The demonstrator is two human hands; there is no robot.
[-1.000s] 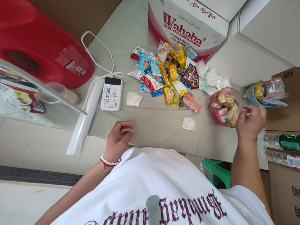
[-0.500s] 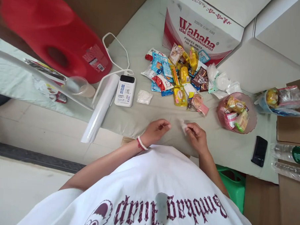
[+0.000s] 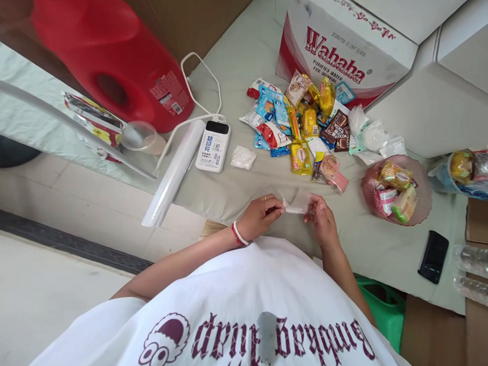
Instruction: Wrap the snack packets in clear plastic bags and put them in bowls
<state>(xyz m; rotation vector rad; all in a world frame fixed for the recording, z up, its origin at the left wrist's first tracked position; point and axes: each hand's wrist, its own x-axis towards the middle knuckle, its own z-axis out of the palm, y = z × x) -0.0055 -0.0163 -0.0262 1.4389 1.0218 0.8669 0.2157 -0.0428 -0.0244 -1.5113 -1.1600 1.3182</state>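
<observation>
Works at a table (image 3: 390, 254) under pale grey-green cloth, close in front of a white shirt with dark red lettering. At the back, a red-and-white Wahaha carton (image 3: 334, 52); toward the left, a big red jug (image 3: 112, 53) with a handle hole. Just in front of the carton, a jumbled heap of wrapped snacks (image 3: 307, 118) in blue, yellow, red and brown. To the right of the heap, a pink see-through bowl (image 3: 423, 193) with a few more wrapped snacks inside. On the left, a roll of clear film (image 3: 171, 180), slanting out over the front edge. Holds the left hand (image 3: 262, 213) and right hand (image 3: 323, 224) near that edge, a little apart. Beside the roll, a white power bank (image 3: 213, 146) with a cable at its top; at the right front, a black phone (image 3: 433, 257). Stretched across the gap between the hands, a piece of thin clear plastic (image 3: 297, 200): clamped at its left end in the left grip, thumb and fingers together; at its right end, against the curled fingers of the right grip. Cannot tell whether pinched there or only touched. Smaller still, a crumpled whitish plastic packet (image 3: 243, 157) near the power bank.
</observation>
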